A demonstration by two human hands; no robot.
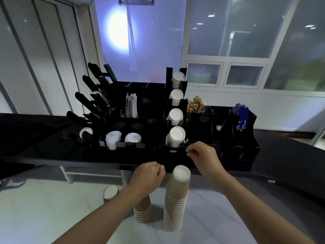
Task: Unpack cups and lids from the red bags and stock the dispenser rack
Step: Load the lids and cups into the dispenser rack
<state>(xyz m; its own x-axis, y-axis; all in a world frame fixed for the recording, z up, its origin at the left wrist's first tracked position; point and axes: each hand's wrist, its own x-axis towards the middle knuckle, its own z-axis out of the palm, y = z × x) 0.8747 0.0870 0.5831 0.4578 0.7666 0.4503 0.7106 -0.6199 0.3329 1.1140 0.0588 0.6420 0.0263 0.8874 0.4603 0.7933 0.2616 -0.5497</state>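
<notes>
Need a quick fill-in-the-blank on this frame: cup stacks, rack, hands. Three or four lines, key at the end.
1. The tall cup stack stands upside down, to the ____ of the short stack.
2. The rack's vertical column shows ____ white cup bottoms.
3. The left hand hovers over the ____ stack.
4. The right hand is near the rack's ____ edge.

Missing words: right; four; short; front

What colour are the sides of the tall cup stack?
Brown, with white rims; the tall cup stack shows in the head view.
</notes>
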